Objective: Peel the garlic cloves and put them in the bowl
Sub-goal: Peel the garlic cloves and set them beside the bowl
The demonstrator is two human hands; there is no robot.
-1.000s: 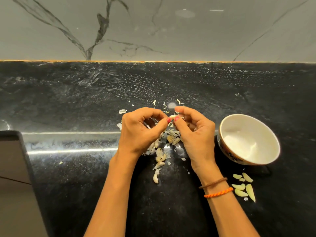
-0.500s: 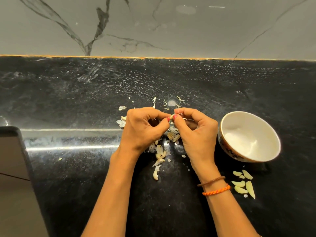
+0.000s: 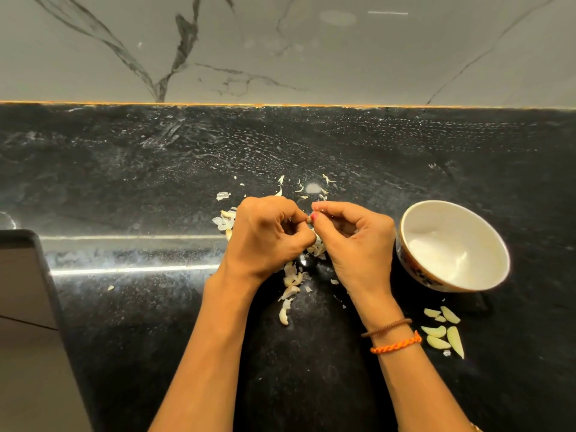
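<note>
Hands — left hand [image 3: 265,238], right hand [image 3: 355,244] — around garlic clove [image 3: 309,218] (mostly hidden)

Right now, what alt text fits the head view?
Two hands, left hand and right hand, pinch a garlic clove between them over scattered skins on a black counter. A white bowl sits to the right, peeled cloves lying beside it.

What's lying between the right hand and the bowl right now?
Nothing: in the head view only bare black counter separates the right hand from the bowl. The peeled cloves lie nearer the person, beside the wrist, not in that gap.
</note>
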